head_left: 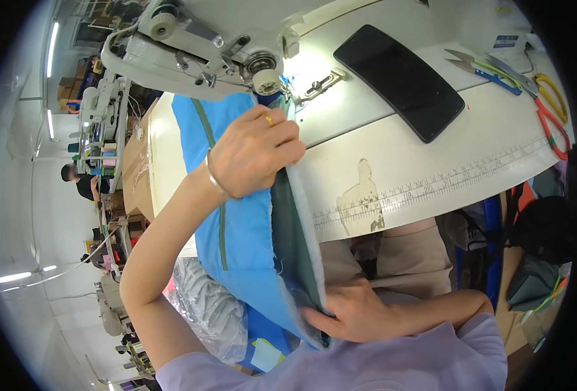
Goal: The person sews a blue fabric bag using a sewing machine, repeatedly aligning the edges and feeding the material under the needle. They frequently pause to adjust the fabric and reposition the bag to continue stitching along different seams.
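Observation:
A long blue fabric piece [243,225] with dark green stripes runs from the sewing machine [203,45] down over the table edge toward my lap. Along its right side, a dark green layer [293,234] with a pale edge lies against the blue one. My left hand [256,151], with a ring and a bangle, is closed on the fabric's edge just below the machine's needle area. Lower down, near my body, my right hand [357,311] grips the lower end of the same fabric, its fingertips partly hidden by the cloth. The needle itself cannot be made out.
A black phone [399,81] lies on the white sewing table [327,173], right of the needle area. Scissors [549,117] and thread snips [487,68] sit at the far right. Clear plastic wrapping [210,306] is at lower left. Another person [83,182] is far left.

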Tool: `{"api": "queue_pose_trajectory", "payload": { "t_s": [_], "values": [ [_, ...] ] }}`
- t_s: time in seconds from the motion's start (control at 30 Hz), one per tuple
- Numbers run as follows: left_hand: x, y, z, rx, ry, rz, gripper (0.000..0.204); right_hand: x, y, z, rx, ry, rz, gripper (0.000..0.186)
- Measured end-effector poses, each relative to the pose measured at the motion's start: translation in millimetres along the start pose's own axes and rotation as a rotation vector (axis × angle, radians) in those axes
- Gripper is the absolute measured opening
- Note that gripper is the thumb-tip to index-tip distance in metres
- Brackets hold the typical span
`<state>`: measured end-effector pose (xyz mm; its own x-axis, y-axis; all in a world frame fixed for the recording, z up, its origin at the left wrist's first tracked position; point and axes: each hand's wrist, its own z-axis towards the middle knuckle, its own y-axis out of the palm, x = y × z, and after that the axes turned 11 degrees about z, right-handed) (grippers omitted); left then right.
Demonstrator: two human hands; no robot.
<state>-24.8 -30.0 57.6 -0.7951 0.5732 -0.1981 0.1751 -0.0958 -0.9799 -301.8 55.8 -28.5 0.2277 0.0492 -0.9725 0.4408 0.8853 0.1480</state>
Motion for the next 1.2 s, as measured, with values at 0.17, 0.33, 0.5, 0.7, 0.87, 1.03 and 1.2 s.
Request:
{"api": "queue_pose_trajectory", "payload": {
  "t_s": [0.17,0.33,0.5,0.7,0.87,1.03,1.2],
  "values": [
    [15,-7,-9,0.048,-0.200,-0.192,0.036,-7,-2,0,0.023,-0.129,-0.003,0.035],
    [16,2,-15,0.096,-0.208,-0.199,0.036,-10,0,1,0.053,-0.194,0.065,0.030],
    [18,8,-13,0.098,-0.277,-0.230,0.032,-4,0,-6,0.076,-0.182,0.090,0.031],
    [4,5,5,-0.212,0.065,-0.003,0.018,6,6,-11,0.074,-0.090,0.132,0.040],
    [28,13,12,-0.149,0.081,-0.576,0.021,17,6,-19,0.056,0.081,0.274,0.044],
    [53,6,-12,0.033,-0.191,-0.621,0.037,35,5,-25,0.008,0.224,0.323,0.040],
    [62,2,-36,0.139,-0.480,-0.258,0.035,36,1,-23,-0.033,0.276,0.369,0.038]
  ]
}}
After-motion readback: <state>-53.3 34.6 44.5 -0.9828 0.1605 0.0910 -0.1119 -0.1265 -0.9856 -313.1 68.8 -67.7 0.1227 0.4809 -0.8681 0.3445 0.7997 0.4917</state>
